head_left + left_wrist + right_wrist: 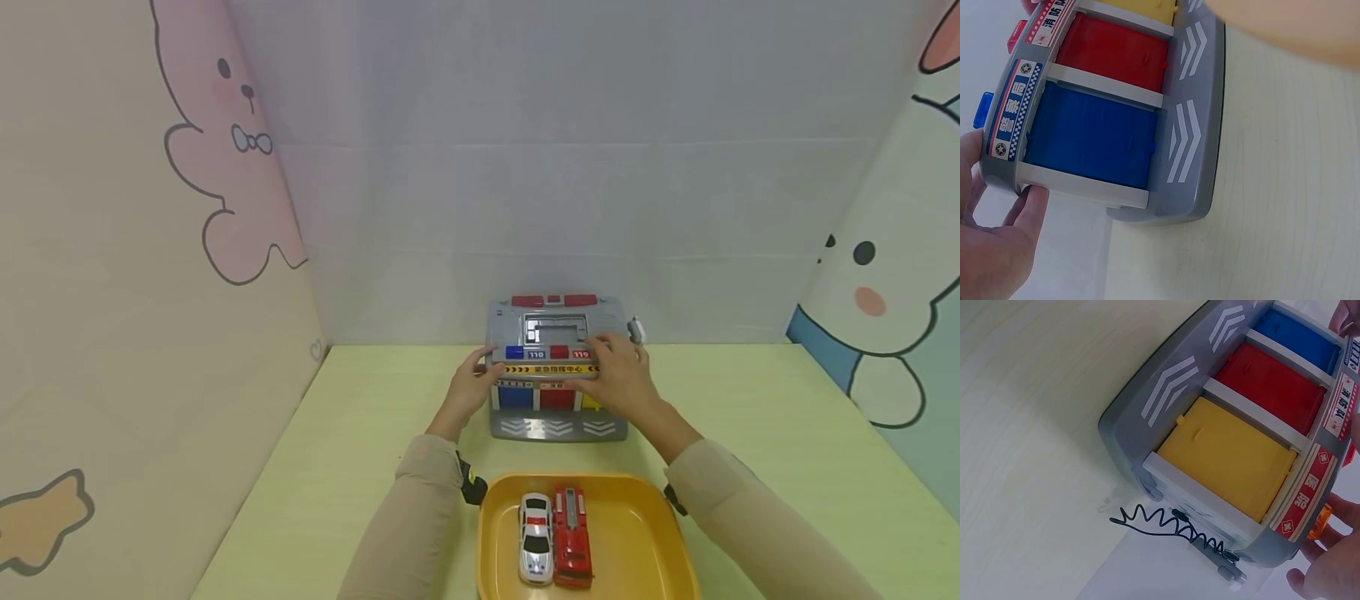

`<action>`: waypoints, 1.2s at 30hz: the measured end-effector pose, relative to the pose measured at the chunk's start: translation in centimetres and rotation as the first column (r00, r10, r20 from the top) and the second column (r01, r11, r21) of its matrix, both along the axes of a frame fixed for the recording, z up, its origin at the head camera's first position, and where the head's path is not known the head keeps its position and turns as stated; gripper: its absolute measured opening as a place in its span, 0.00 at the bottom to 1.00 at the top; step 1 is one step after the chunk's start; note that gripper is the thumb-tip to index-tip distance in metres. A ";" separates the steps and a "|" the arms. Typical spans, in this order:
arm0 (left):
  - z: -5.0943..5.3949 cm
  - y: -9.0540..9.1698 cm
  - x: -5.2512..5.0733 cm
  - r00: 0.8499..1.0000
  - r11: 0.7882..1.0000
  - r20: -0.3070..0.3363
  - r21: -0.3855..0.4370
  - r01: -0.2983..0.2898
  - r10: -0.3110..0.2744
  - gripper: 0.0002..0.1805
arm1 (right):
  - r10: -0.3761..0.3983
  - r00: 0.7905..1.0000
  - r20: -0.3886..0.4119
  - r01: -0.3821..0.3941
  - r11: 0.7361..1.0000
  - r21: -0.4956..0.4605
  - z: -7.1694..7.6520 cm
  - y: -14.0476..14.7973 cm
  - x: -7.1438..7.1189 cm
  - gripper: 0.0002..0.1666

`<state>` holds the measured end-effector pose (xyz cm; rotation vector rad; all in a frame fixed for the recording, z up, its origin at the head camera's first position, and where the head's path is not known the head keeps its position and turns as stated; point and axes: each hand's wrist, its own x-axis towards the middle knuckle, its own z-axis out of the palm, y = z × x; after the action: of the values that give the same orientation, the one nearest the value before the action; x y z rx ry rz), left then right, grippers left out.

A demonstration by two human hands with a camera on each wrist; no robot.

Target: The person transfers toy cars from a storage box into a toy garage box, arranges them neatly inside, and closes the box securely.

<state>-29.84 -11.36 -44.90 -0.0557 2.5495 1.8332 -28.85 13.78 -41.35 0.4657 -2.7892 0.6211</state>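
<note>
A grey toy garage (558, 427) stands at the table's back, with blue (1091, 134), red (1269, 387) and yellow doors (1229, 459) down in its front. My left hand (467, 390) grips the left front corner of its roof; the left wrist view shows fingers above and below that edge. At the right front part of the roof, my right hand (624, 383) holds on, fingers on top and thumb by the yellow sign strip (551, 369). Beside the orange light (1320, 522), the right wrist view shows only part of this hand.
Nearer the front edge sits a yellow tray (652, 542). In it lie a white police car (536, 542) and a red fire truck (572, 542), side by side. A grey handpiece (1219, 561) on a coiled black cord hangs at the garage's right side. A wall covering (555, 167) rises behind.
</note>
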 end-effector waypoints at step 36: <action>-0.5 0.0 -0.2 1.000 1.000 -0.001 0.004 0.006 -0.006 0.26 | -0.062 0.984 0.165 0.080 0.991 -0.106 0.1 -0.9 -1.9 0.35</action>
<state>-30.07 -11.35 -45.44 -0.0477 2.5443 1.8363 -30.79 12.86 -41.20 0.3034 -2.8865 0.8288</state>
